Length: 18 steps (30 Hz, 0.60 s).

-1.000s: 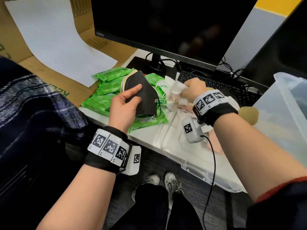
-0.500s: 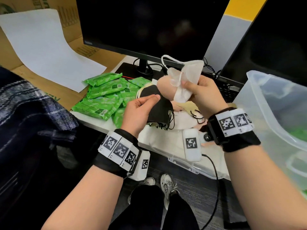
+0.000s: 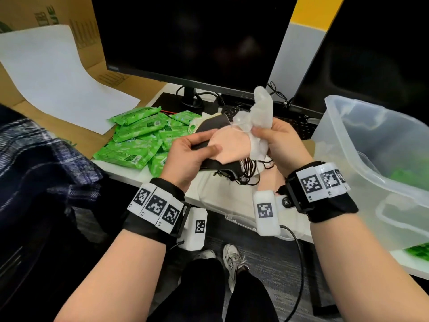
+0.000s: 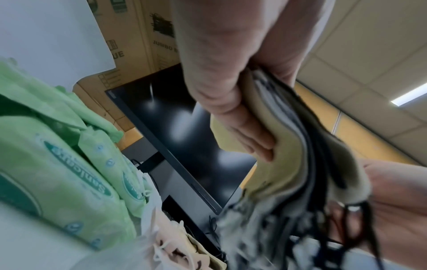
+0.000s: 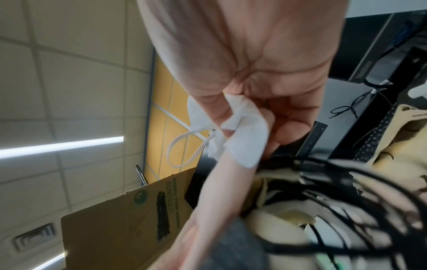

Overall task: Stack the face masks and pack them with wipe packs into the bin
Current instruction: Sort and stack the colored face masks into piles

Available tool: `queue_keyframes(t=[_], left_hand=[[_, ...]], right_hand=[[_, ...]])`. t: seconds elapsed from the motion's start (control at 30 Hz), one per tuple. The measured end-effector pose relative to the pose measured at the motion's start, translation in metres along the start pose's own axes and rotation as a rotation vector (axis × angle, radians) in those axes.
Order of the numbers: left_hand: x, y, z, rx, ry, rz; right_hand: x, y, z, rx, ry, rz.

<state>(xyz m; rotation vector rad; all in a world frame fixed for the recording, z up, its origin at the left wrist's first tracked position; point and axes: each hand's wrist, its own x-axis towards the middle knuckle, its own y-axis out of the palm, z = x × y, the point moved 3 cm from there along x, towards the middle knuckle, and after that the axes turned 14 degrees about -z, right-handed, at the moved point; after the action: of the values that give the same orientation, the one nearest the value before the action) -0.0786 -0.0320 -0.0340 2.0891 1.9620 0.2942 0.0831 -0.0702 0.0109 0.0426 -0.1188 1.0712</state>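
Note:
My left hand (image 3: 190,154) grips a stack of face masks (image 3: 222,147), black, cream and pink, above the table's front edge; their black ear loops (image 3: 246,170) dangle below. In the left wrist view the stack's layered edges (image 4: 300,146) show under my fingers (image 4: 242,135). My right hand (image 3: 276,140) pinches a crumpled white mask (image 3: 260,115) against the stack's right side; the right wrist view shows the white mask (image 5: 242,135) between thumb and fingers. Several green wipe packs (image 3: 139,140) lie on the table to the left. The clear plastic bin (image 3: 380,145) stands at the right.
A black monitor (image 3: 197,38) and its stand (image 3: 188,101) rise behind the packs, with a keyboard (image 3: 299,126) and cables beyond the hands. A clear bin lid (image 3: 234,205) lies on the table under the hands, with more masks on it. White paper (image 3: 58,77) and cardboard sit far left.
My right hand lifted the white mask off the table and brought it to the stack. The left hand moved right with the stack, and a pink mask now lies on top.

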Motion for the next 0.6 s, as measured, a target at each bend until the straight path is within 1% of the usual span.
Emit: queue_keyframes(t=[0.1, 0.17, 0.27, 0.33, 0.37, 0.43, 0.53, 0.6], left_hand=[[-0.002, 0.000, 0.001, 0.038, 0.048, 0.036], [-0.003, -0.001, 0.000, 0.031, 0.111, 0.028], [0.000, -0.004, 0.000, 0.056, 0.199, 0.000], [0.001, -0.004, 0.000, 0.091, 0.197, -0.010], [0.001, -0.005, 0.001, 0.110, 0.183, -0.015], [0.002, -0.004, 0.004, 0.135, 0.142, -0.012], [0.003, -0.002, 0.007, 0.157, 0.092, -0.014], [0.002, 0.000, 0.006, 0.139, 0.049, -0.019]], right_hand=[[-0.001, -0.006, -0.006, 0.001, 0.008, -0.063], [-0.001, -0.012, -0.007, -0.021, -0.004, -0.134], [0.000, -0.022, -0.003, -0.026, -0.066, -0.247], [0.000, -0.024, 0.003, -0.019, -0.126, -0.280], [-0.001, -0.024, 0.005, -0.027, -0.152, -0.271], [-0.005, -0.019, 0.010, -0.056, -0.191, -0.210], [-0.015, -0.007, 0.013, -0.104, -0.183, -0.069], [-0.020, 0.000, 0.013, -0.183, -0.178, 0.024]])
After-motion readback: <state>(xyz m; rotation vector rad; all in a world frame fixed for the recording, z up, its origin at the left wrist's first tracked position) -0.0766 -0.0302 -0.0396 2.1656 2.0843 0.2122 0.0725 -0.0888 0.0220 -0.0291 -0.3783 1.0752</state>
